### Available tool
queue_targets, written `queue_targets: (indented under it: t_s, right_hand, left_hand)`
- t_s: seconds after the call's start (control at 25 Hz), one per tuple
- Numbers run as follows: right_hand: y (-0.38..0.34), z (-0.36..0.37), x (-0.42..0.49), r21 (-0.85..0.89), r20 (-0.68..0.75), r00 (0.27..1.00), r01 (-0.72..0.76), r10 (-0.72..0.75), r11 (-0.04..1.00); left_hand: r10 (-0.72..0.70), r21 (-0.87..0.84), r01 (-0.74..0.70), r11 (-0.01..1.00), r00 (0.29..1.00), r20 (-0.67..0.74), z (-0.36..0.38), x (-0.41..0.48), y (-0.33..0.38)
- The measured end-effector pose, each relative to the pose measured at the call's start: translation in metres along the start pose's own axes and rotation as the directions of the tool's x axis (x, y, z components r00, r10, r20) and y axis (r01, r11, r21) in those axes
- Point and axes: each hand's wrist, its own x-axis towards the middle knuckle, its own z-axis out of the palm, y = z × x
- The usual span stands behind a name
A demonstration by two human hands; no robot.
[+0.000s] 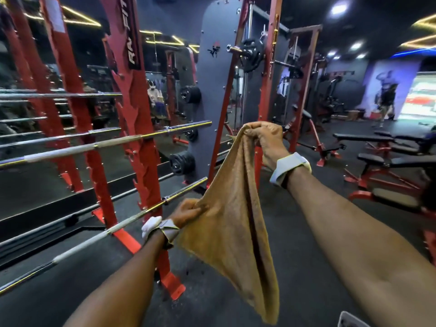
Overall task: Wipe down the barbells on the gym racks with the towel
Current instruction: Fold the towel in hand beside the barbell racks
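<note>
Towel: mustard-brown terry cloth towel (231, 232) is off the bars. It hangs in the air to the right of the red steel rack upright (132, 119), stretched between both hands.

Right hand (266, 140) is raised high, fingers (253, 131) curled round a bunched top corner. Left hand (188, 212) is low, fingers (198, 208) pinching a side edge.

Judgement: gripping at two points of different height opens the cloth out, likely to find a fresh face or a fold before wiping.

Nearest target: lowest long chrome barbell (132, 224), lying across the rack. Its end appears near the left hand, and the cloth does not touch it. A second chrome barbell (113, 142) rests one level up, with more above.

The rack holds the bars horizontal with long free spans, so a wrapped towel could slide along them. Wiping not yet begun on these bars
</note>
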Motion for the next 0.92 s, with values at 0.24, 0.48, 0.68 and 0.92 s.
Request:
queue_targets:
  t_s: [0.24, 0.48, 0.68, 0.92]
  right_hand:
    - [0.051, 0.008, 0.088, 0.057, -0.141, 0.990, -0.019, 0.027, 0.998]
    - [0.145, 0.014, 0.194, 0.102, -0.158, 0.983, -0.076, 0.092, 0.992]
    - [0.238, 0.004, 0.297, 0.021, -0.090, 0.974, -0.205, 0.206, 0.979]
    - [0.338, 0.016, 0.379, -0.140, 0.015, 0.974, -0.222, 0.226, 0.965]
  left_hand:
    - [-0.090, -0.019, 0.088, 0.996, 0.987, -0.134, -0.057, 0.043, -0.049]
    - [-0.242, -0.313, 0.108, 0.944, 0.870, -0.430, -0.107, 0.113, -0.117]
    - [-0.277, -0.410, 0.045, 0.911, 0.803, -0.527, -0.112, 0.215, -0.118]
    - [-0.259, -0.377, 0.033, 0.926, 0.783, -0.566, -0.110, 0.326, -0.117]
